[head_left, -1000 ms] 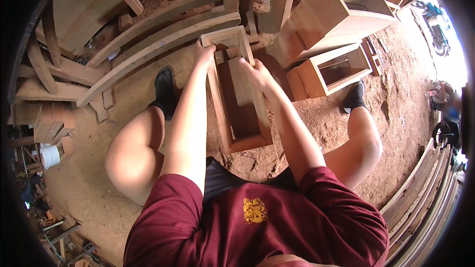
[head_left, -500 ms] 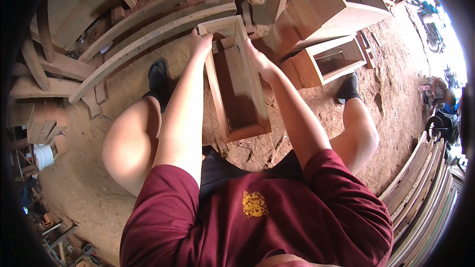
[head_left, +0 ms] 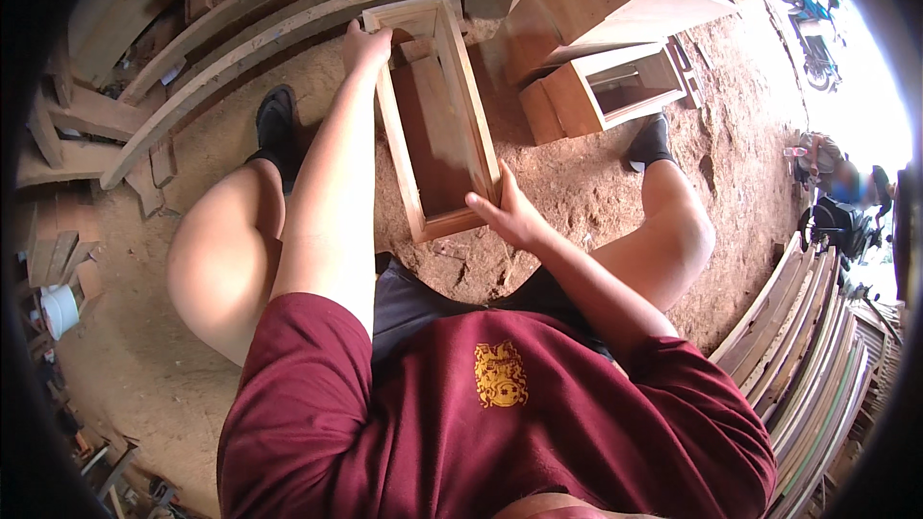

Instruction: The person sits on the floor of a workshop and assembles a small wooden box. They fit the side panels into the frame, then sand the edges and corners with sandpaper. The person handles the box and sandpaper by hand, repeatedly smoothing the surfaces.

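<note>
A long, narrow wooden drawer-like box (head_left: 478, 125) is held up between my knees, its open side facing me. My left hand (head_left: 367, 45) is closed round its far left corner, with the fingers partly hidden behind the frame. At the near right corner, my right hand (head_left: 512, 210) grips the box's edge, the thumb lying over the near rim and the fingers along the outer side. Inside the box, a small wooden piece shows near the far end, and the lower part lies in shadow.
Two more wooden boxes stand to the right: a large cabinet body (head_left: 615, 0) and a smaller open box (head_left: 567, 108). Long planks (head_left: 279, 43) cross the far left. Stacked boards (head_left: 788, 356) lie at the right. A white bucket (head_left: 59, 311) stands at left; a person (head_left: 846, 178) sits beyond near motorbikes.
My right hand has slid from the far right side of the box down to its near right corner. The left hand keeps its hold. The whole view has shifted slightly.
</note>
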Tool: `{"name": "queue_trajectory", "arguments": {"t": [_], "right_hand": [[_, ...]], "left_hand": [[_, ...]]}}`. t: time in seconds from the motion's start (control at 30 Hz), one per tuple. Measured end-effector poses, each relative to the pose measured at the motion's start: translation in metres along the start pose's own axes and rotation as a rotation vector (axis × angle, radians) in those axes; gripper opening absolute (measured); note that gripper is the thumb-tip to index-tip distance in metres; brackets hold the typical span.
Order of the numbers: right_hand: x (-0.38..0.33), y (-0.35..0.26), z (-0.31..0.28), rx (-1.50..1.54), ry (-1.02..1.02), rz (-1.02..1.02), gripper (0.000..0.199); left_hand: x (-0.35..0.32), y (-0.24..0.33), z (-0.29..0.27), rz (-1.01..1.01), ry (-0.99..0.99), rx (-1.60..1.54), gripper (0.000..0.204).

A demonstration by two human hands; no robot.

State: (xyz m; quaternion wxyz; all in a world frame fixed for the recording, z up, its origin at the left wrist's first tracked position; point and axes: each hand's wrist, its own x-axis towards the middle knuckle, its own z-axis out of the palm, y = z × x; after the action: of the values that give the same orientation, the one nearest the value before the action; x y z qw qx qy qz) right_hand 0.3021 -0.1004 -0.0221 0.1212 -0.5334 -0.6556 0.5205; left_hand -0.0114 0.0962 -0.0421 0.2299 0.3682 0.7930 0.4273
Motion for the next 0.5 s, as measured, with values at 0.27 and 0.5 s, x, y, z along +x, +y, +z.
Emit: {"name": "queue_trajectory", "arguments": {"t": [0.27,0.5], "right_hand": [[-0.06,0.067,-0.004,0.354,-0.124,-0.051,0.067],[-0.063,-0.001,-0.059,0.542,0.046,0.286,0.057]], "left_hand": [[-0.001,0.009,0.005,0.002,-0.049,-0.007,0.072],[0.009,-0.01,0.001,-0.003,-0.029,-0.05,0.072]]}}
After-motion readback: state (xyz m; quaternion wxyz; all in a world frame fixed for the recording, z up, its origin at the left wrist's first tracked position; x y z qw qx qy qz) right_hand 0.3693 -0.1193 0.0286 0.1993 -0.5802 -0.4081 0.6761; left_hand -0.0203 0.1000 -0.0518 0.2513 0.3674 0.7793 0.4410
